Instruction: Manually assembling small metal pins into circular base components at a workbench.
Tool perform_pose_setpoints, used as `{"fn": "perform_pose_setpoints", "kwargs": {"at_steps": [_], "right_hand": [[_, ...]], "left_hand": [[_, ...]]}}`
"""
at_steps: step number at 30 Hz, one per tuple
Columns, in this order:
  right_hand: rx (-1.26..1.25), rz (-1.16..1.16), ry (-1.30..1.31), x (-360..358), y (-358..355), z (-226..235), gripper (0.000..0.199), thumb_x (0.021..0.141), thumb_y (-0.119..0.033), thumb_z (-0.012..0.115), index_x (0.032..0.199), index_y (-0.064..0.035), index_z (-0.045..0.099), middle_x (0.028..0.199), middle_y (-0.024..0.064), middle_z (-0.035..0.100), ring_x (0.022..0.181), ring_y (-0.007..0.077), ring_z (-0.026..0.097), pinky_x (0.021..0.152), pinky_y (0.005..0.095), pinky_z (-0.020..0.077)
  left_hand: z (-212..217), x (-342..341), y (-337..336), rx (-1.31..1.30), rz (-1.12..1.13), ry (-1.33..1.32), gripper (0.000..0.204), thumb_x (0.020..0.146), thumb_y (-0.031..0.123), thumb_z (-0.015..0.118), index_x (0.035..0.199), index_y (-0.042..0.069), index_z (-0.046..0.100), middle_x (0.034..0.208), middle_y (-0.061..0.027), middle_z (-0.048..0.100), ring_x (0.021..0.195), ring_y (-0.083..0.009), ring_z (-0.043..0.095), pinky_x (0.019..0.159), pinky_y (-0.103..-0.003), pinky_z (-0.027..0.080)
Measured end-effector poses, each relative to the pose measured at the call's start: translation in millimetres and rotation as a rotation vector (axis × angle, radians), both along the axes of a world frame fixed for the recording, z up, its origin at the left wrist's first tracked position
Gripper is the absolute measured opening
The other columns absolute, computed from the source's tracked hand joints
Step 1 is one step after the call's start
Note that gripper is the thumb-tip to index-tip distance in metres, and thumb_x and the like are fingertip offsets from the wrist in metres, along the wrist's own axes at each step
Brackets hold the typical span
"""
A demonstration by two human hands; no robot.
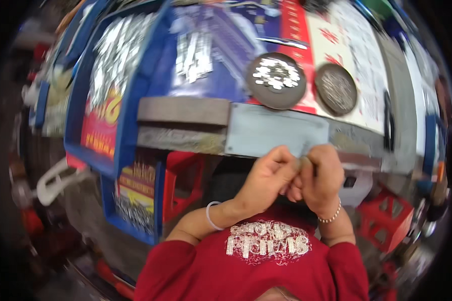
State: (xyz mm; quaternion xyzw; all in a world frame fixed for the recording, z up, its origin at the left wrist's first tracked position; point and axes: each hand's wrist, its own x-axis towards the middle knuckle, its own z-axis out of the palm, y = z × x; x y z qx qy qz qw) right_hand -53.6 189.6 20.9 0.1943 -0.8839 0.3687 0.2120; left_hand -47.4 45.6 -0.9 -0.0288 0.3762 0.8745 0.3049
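Note:
My left hand (267,176) and my right hand (325,174) are close together, fingertips pinched, just in front of a pale grey metal plate (271,128). Whatever lies between the fingers is too small and blurred to make out. Behind the plate sits a dark round dish (281,101) of shiny flat silver pieces. Right of it, a smaller dark dish (353,95) contains many thin pin-like metal bits. Farther left, a pile of silver strips (193,56) lies on a blue printed sheet (213,85).
A brown-grey block (183,111) lies left of the plate. Beyond it stands a blue bin (127,125) with many silver strips (120,50). Below are another blue bin (158,220), a red stool (178,183) and, at right, a second red stool (384,220).

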Motion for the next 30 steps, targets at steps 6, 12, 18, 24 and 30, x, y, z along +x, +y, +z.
{"fn": "perform_pose_setpoints", "kwargs": {"at_steps": [6, 12, 18, 24, 30], "right_hand": [[-0.662, -0.19, -0.406, 22.7, 14.2, 28.1, 0.011, 0.089, -0.009, 0.052, 0.085, 0.0015, 0.051, 0.078, 0.0057, 0.049, 0.068, 0.0147, 0.046, 0.061, 0.0272, 0.0396], [-0.364, -0.165, -0.068, -24.4, 14.5, 17.3, 0.027, 0.095, -0.021, 0.05, 0.102, 0.0049, 0.053, 0.089, 0.0099, 0.055, 0.073, 0.0143, 0.051, 0.064, 0.026, 0.0438], [-0.194, -0.03, -0.068, -80.9, -10.9, 25.7, 0.028, 0.095, -0.022, 0.049, 0.103, 0.0051, 0.053, 0.089, 0.01, 0.055, 0.074, 0.0146, 0.051, 0.065, 0.0263, 0.0439], [-0.052, 0.095, -0.055, -118.4, -32.1, 35.4, 0.029, 0.095, -0.022, 0.049, 0.103, 0.0053, 0.053, 0.089, 0.0101, 0.055, 0.074, 0.0148, 0.051, 0.065, 0.0266, 0.044], [0.033, 0.159, -0.036, -133.6, -39.7, 41.4, 0.029, 0.095, -0.022, 0.049, 0.104, 0.0056, 0.053, 0.09, 0.0103, 0.055, 0.074, 0.015, 0.051, 0.066, 0.0269, 0.0441]], "left_hand": [[29.1, -0.3, 23.2, 0.3, 0.023, 0.074, 0.019, 0.094, 0.018, 0.052, 0.085, 0.003, 0.046, 0.069, -0.0075, 0.061, 0.057, -0.0126, 0.063, 0.048, -0.024, 0.051], [23.2, -33.4, 106.1, 0.452, 0.391, 0.311, 0.022, 0.09, 0.013, 0.055, 0.082, -0.005, 0.045, 0.057, -0.0158, 0.058, 0.047, -0.0229, 0.063, 0.041, -0.032, 0.053], [70.1, -102.5, 112.0, 0.425, 0.312, 0.277, 0.022, 0.087, 0.015, 0.052, 0.074, -0.001, 0.059, 0.068, -0.0135, 0.063, 0.058, -0.0234, 0.064, 0.054, -0.034, 0.054], [85.3, -122.4, 86.9, 0.432, 0.419, 0.279, 0.023, 0.087, 0.015, 0.051, 0.073, -0.002, 0.058, 0.067, -0.0134, 0.063, 0.056, -0.0231, 0.063, 0.052, -0.034, 0.053], [84.6, -128.4, 67.7, 0.419, 0.478, 0.276, 0.023, 0.087, 0.015, 0.051, 0.073, -0.002, 0.058, 0.065, -0.0133, 0.062, 0.055, -0.0227, 0.063, 0.051, -0.034, 0.053]]}}
